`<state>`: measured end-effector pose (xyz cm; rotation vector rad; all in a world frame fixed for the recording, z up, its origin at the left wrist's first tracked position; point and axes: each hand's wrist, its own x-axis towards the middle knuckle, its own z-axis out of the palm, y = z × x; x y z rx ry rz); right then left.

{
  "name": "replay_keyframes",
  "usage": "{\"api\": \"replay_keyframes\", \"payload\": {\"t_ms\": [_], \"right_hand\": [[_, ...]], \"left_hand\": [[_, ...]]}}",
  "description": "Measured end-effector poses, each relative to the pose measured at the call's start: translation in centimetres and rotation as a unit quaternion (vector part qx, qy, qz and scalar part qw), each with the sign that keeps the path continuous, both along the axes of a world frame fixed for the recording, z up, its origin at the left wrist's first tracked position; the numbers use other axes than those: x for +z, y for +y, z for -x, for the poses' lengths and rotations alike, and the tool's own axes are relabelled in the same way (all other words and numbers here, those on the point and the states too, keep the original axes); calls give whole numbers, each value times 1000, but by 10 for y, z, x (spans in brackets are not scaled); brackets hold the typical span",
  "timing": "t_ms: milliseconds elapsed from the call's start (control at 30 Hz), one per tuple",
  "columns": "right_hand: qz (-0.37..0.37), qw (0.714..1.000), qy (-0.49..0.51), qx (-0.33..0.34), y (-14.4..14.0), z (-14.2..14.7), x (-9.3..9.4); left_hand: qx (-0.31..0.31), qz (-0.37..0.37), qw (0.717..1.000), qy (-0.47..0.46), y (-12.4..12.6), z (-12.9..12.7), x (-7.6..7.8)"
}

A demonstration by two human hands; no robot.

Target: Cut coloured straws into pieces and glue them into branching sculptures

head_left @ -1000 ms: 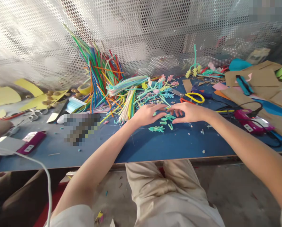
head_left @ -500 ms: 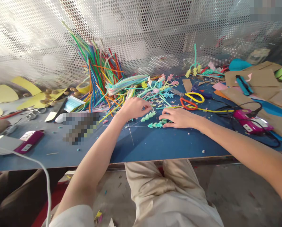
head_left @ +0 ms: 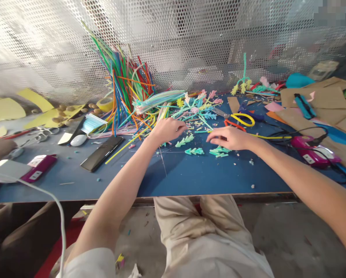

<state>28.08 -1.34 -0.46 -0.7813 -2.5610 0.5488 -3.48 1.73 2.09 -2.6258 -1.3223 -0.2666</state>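
My left hand hovers low over the table with its fingers curled in. What they hold, if anything, is hidden. To its right lie a pale green leafy sprig of pipe cleaner and a teal sprig. My right hand, fingers loosely apart, is just above a small pile of short green cut pieces. Behind it rest scissors with yellow and red handles. A heap of finished-looking pastel sprigs sits beyond both hands.
A tall bundle of coloured pipe cleaners stands at the back left. A black phone and white mouse lie left. A magenta power strip with cables is right, near cardboard. Another person's hand shows at far left.
My right hand has moved right and lifted off the green pieces, which now show under it, apart from the teal sprig. My left hand has stayed nearly in place. The view has shifted slightly.
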Motion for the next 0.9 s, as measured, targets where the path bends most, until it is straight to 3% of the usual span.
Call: {"api": "replay_keyframes", "payload": {"t_ms": [200,300,400,567,900], "right_hand": [[-62,982,91,-154,18,-9,-7],[-73,984,60,-154,26,-16,-13],[-87,985,38,-147,29,-16,-15],[-85,970,131,-188,20,-5,-12],[-73,951,198,-228,7,5,-8]], "left_hand": [[-67,-1,997,-24,8,-2,-11],[-83,13,996,-25,11,-3,-14],[-98,-31,993,-49,12,-3,-14],[-86,-119,983,-108,9,-3,-9],[-87,-171,974,-124,-4,-12,-3]]}}
